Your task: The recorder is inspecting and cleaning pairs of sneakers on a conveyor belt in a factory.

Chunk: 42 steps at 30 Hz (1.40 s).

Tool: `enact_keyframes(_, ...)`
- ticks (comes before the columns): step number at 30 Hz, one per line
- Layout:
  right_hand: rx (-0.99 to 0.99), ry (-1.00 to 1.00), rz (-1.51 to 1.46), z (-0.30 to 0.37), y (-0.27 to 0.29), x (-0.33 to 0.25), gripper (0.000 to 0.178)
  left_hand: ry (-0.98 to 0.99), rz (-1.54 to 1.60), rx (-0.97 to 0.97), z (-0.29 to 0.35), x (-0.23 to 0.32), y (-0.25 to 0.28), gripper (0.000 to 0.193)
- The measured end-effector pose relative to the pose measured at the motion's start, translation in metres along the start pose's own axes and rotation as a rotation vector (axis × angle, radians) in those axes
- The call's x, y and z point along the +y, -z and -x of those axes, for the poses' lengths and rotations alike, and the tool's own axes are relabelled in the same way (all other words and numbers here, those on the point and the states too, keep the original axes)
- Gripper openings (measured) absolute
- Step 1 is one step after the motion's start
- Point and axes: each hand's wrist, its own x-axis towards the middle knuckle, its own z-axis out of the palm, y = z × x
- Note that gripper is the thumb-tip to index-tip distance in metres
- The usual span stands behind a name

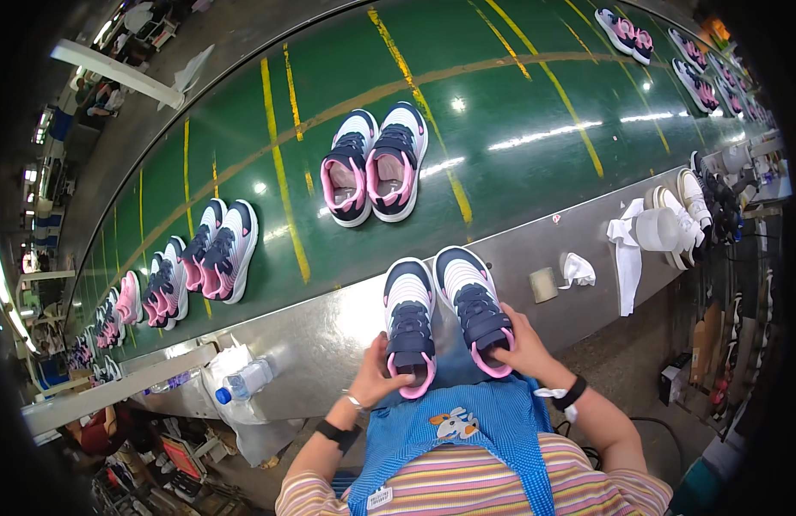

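Note:
Two white, navy and pink sneakers stand side by side at the metal ledge in front of me, toes pointing away. My left hand (379,375) grips the heel of the left sneaker (409,314), its thumb inside the pink collar. At the right sneaker (472,297), my right hand (520,346) holds the heel the same way, fingers along its outer side. The two toes nearly touch. Just beyond, a matching pair of sneakers (372,168) rests on the green conveyor belt (501,172).
More sneakers (220,249) line the belt to the left, and others (626,34) sit far right. On the ledge are a beige block (543,285), a crumpled white cloth (578,270), a white tape roll (656,230) and white shoes (680,211). A plastic bottle (245,380) lies at left.

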Motion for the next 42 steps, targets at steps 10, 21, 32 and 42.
enact_keyframes(10,-0.358,-0.327,-1.061,-0.007,-0.019,-0.014,0.041,0.398,0.719,-0.099,-0.006,0.029,0.001,0.041)
enact_keyframes(21,-0.516,-0.457,-1.327,-0.021,-0.052,-0.017,0.039,0.309,1.088,-0.281,-0.017,0.010,-0.002,0.041)
enact_keyframes(32,-0.442,-0.497,-1.225,-0.020,-0.056,-0.023,0.032,0.393,0.989,-0.226,-0.010,0.017,0.014,0.037)
enact_keyframes(42,-0.366,-0.321,-1.172,-0.011,-0.044,-0.025,0.034,0.289,0.753,-0.160,0.000,0.030,0.035,0.043)
